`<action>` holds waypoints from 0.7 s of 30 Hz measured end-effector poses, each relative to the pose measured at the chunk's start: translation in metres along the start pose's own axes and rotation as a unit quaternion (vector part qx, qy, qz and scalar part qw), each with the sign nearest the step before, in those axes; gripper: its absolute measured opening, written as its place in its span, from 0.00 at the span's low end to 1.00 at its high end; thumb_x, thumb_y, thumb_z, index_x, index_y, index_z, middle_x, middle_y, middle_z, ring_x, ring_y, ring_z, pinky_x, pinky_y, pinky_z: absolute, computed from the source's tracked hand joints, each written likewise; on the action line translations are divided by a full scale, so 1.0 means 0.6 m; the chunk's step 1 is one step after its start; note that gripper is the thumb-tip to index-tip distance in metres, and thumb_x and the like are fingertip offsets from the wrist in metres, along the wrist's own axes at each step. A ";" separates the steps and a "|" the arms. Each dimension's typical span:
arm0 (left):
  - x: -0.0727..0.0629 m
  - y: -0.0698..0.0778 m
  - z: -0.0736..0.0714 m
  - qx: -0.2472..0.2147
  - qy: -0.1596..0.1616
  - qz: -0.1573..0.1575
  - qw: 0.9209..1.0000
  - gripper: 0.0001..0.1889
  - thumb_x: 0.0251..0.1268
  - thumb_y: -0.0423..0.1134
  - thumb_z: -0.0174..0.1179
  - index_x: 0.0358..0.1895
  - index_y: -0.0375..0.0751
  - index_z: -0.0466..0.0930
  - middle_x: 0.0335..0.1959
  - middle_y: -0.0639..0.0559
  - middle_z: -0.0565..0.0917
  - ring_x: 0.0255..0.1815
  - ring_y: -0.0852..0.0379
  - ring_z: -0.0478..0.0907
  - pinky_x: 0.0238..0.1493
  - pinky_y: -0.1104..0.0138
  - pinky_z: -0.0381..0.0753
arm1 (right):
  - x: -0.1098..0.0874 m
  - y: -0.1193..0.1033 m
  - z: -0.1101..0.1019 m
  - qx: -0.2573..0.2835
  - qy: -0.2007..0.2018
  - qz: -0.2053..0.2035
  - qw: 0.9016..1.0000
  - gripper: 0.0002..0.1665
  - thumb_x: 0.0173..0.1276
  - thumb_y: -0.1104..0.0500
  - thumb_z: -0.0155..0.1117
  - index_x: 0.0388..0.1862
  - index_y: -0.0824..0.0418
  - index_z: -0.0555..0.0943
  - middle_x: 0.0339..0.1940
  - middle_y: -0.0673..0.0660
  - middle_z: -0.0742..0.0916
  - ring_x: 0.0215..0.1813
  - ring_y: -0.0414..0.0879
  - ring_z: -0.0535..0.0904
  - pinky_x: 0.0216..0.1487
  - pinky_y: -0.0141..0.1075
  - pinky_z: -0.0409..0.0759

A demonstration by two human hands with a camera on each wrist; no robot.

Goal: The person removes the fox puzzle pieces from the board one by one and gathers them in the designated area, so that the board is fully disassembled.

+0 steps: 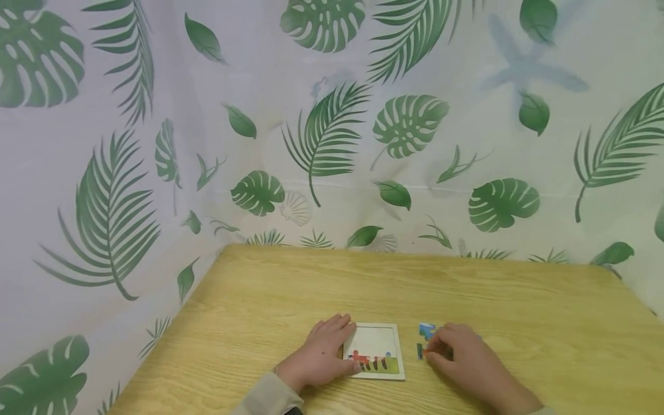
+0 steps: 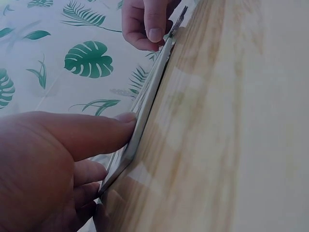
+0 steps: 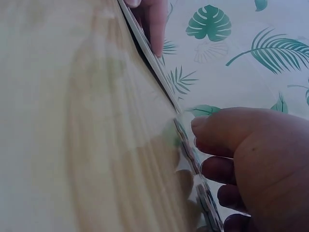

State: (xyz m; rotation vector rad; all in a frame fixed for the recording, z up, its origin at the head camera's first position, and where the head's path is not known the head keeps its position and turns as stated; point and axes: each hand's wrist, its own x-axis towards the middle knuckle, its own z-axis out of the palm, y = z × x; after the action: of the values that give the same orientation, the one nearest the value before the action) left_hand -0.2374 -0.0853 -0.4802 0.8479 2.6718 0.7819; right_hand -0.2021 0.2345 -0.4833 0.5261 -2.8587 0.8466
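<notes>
Yellow wood grain covered the table (image 1: 290, 294) in the head view. Your left hand (image 1: 323, 353) lay on the nine o'clock side of the white board (image 1: 400, 351), its fingers straight along that edge and its thumb spread away over the near one. Joined picture pieces (image 1: 386, 365) filled the board's six o'clock side, their strip running from nine to three; above them the board was bare. Your right hand (image 1: 463, 360), the nearer to the loose pieces, bent its fingers and thumb towards each other, out past the board's three o'clock edge. From those fingertips a blue piece (image 1: 426, 329) lay at about eleven o'clock and a dark piece (image 1: 419, 351) at nine, its visible length running twelve to six. The board's bare part lay farther out, at ten.

In the left wrist view, the board's edge ran from seven towards one o'clock; your left thumb touched it, and your right hand was near its far end.

In the right wrist view, the loose pieces showed edge-on, their line running eleven to five o'clock just beside your right thumb tip. Your other fingers curled behind them; whether they pinched one, I could not tell.
</notes>
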 end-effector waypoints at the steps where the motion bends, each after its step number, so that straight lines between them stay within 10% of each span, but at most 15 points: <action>1: 0.000 0.000 0.000 -0.001 0.000 0.001 1.000 0.42 0.67 0.56 0.65 0.78 0.39 0.61 0.81 0.44 0.56 0.82 0.47 0.47 0.78 0.46 0.41 | 0.001 -0.002 0.001 0.004 -0.004 0.001 1.000 0.06 0.68 0.49 0.71 0.32 0.40 0.82 0.34 0.36 0.79 0.41 0.37 0.73 0.44 0.38 0.77; 21: 0.000 0.004 0.005 0.005 0.006 0.004 1.000 0.39 0.67 0.56 0.64 0.77 0.42 0.65 0.80 0.44 0.58 0.81 0.46 0.48 0.77 0.44 0.43 | -0.005 -0.006 0.007 0.044 -0.006 -0.022 0.999 0.07 0.72 0.49 0.67 0.32 0.40 0.81 0.32 0.36 0.79 0.35 0.34 0.71 0.37 0.33 0.75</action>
State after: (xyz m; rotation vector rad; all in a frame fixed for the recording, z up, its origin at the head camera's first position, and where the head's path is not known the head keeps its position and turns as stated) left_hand -0.2350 -0.0822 -0.4815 0.8596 2.6863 0.7776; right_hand -0.1982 0.2302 -0.4854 0.6024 -2.8201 0.9676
